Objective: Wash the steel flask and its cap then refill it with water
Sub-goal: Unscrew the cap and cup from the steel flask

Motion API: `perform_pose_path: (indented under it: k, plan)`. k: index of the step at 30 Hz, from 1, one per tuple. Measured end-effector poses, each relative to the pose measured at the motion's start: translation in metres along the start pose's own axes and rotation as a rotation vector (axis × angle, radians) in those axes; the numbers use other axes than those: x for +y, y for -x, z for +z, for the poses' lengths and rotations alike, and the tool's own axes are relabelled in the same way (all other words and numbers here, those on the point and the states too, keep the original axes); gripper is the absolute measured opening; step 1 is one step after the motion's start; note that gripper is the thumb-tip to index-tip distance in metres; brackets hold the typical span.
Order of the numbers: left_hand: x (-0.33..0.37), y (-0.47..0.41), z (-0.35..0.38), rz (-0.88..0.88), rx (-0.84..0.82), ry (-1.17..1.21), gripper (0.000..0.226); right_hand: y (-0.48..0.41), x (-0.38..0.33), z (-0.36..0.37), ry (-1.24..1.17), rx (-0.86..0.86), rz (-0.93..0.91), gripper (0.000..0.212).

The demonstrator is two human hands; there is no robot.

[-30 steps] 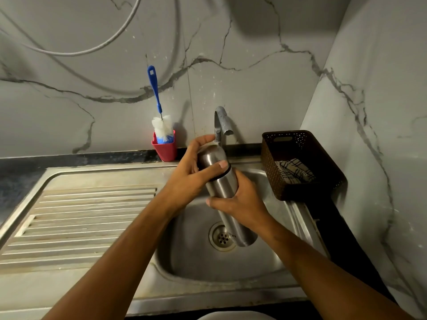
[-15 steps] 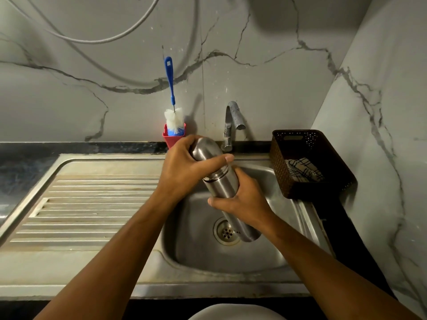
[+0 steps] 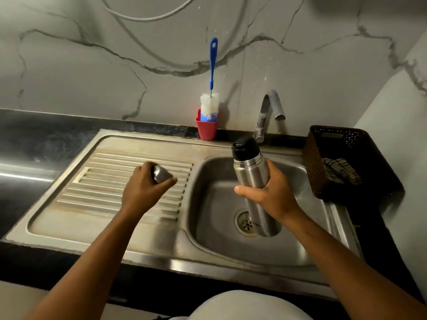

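My right hand (image 3: 270, 197) grips the steel flask (image 3: 253, 179) around its middle and holds it tilted over the sink basin (image 3: 212, 218). A black inner stopper (image 3: 244, 146) shows at the flask's top. My left hand (image 3: 144, 189) holds the steel cap (image 3: 161, 173) over the ribbed drainboard (image 3: 104, 181), left of the basin. The tap (image 3: 270, 107) stands behind the flask with no water running.
A blue-handled bottle brush (image 3: 211, 88) stands in a red cup (image 3: 206, 129) against the marble wall. A dark brown basket (image 3: 346, 162) holding a checked cloth sits right of the basin. A drain (image 3: 246, 224) lies in the basin floor. Black counter (image 3: 34, 139) borders the sink.
The cap has come off the flask. My left hand carried it left to the drainboard, and the black stopper is now exposed. The right hand still holds the flask.
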State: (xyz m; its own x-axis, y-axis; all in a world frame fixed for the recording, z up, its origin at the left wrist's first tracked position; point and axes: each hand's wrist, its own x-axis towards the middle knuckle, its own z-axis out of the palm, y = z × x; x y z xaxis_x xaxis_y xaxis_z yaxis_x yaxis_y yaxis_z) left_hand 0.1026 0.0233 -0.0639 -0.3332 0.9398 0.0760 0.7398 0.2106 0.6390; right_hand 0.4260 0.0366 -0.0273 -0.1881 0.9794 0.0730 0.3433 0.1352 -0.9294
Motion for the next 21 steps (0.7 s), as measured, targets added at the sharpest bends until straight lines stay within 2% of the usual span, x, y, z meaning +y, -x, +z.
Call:
perform_pose_path:
  k: [3, 7, 14, 18, 19, 21]
  plan:
    - [-0.038, 0.012, 0.008, -0.085, 0.002, -0.179, 0.065, -0.002, -0.003, 0.006, -0.023, -0.029, -0.012, 0.05]
    - [-0.068, 0.022, 0.017, -0.146, -0.015, -0.291, 0.069, -0.003, -0.004, 0.013, -0.034, -0.062, -0.025, 0.052]
    - [-0.071, 0.037, 0.031, -0.098, -0.033, -0.376, 0.076, -0.004, -0.002, 0.017, -0.042, -0.084, -0.032, 0.054]
    - [-0.059, 0.038, 0.029, -0.077, -0.002, -0.472, 0.089, -0.002, 0.0, 0.014, -0.04, -0.079, -0.025, 0.055]
    - [-0.048, 0.038, 0.027, -0.042, 0.03, -0.459, 0.091, -0.002, 0.0, 0.014, -0.04, -0.08, -0.02, 0.056]
    - [-0.013, 0.035, 0.023, 0.098, 0.114, -0.248, 0.084, -0.002, 0.001, 0.013, -0.041, -0.078, -0.008, 0.056]
